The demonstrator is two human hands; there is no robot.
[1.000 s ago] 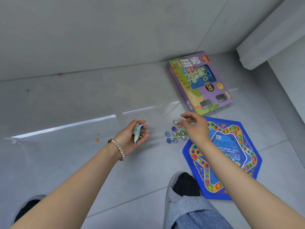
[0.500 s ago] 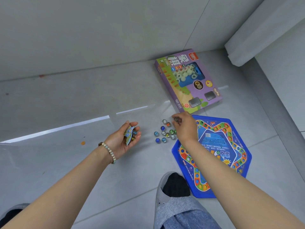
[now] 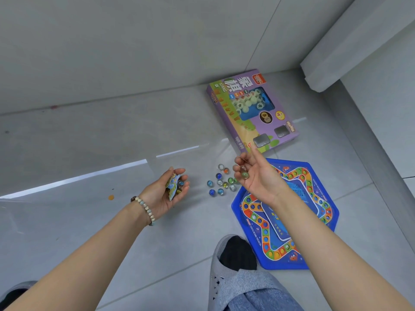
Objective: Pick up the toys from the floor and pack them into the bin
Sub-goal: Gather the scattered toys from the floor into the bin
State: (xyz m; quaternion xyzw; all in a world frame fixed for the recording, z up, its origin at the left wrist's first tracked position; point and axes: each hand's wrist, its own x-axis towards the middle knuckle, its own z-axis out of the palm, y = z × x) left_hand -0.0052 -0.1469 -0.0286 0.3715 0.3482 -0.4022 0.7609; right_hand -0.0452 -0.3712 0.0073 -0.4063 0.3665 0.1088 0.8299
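Here the marbles (image 3: 221, 182) lie loose on the floor (image 3: 89, 153) between both hands, just left of the blue board (image 3: 314, 221) and below the purple box (image 3: 253, 111). The right hand (image 3: 258, 178) hovers palm-up beside them, index finger pointing, its curled fingers pinching a few marbles. The left hand (image 3: 167, 191) is cupped around a small bag (image 3: 171, 187) with more marbles.

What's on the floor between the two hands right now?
In the head view, loose marbles lie on the floor between the left hand and right hand.
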